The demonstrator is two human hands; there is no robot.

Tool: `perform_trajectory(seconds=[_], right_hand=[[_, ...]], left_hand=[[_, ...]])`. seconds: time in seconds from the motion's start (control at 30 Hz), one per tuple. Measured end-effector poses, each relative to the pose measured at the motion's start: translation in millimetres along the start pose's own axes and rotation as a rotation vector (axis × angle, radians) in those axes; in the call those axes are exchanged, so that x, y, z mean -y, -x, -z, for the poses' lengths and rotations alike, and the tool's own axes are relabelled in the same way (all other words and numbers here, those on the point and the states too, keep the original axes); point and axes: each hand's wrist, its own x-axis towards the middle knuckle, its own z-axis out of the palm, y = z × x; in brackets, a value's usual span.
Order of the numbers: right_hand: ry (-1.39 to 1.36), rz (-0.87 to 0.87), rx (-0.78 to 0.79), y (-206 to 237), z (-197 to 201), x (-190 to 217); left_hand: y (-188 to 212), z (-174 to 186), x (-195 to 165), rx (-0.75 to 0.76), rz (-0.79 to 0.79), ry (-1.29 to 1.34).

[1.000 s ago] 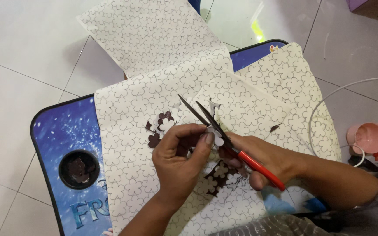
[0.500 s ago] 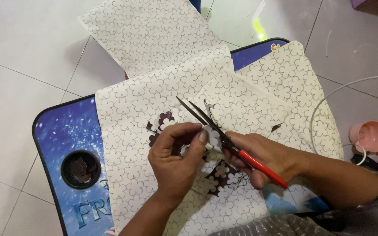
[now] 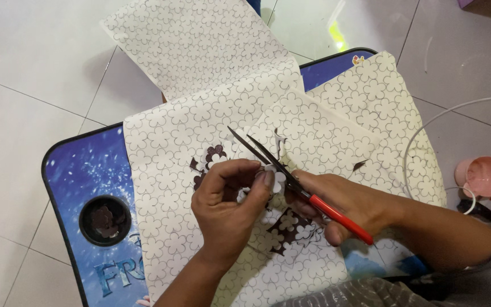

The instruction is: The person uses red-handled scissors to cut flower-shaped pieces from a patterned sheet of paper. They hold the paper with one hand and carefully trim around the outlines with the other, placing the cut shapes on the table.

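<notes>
Head view, looking straight down: the left hand (image 3: 228,207) pinches a small white flower cut-out (image 3: 274,178) between thumb and fingertips, holding it right at the blades. The right hand (image 3: 336,204) is curled round the red handles of the scissors (image 3: 282,169), gripping them, with the dark blades parted and pointing up and away to the left. The cut-out sits between the two hands, just above the patterned sheet (image 3: 166,153) of printed flower outlines that drapes over the blue folding table (image 3: 80,170).

To cut this well, I'd say turn the little flower with the left fingers and let the scissors take short snips along the printed line, keeping fingertips clear of the blades.

Out from the hands: dark holes where flowers have been cut away, a round cup recess (image 3: 105,220) in the table holding scraps, a pink cup (image 3: 484,175) on the tiled floor at right.

Against half a second ago, little differs: the hands sit in much the same place, blades open as before.
</notes>
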Motion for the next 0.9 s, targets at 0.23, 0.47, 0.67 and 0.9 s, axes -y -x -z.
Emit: perform_trajectory(seconds=[0.23,0.47,0.67,0.9], right_hand=[[-0.031,0.006,0.006,2.4,2.9,-9.2],[-0.054,0.007,0.000,4.8,2.4,-14.1],[-0.104,-0.016,0.016,4.8,4.9,-17.7],[-0.059,-0.008,0.032,5.3,5.9,-23.7]], left_hand=[[-0.8,2.6,-2.0,-0.020,0.026,0.019],[-3.6,6.1,-1.8,-0.053,0.041,0.031],[-6.0,9.6,-1.5,-0.066,0.031,0.020],[-9.3,13.9,3.2,-0.091,-0.026,0.035]])
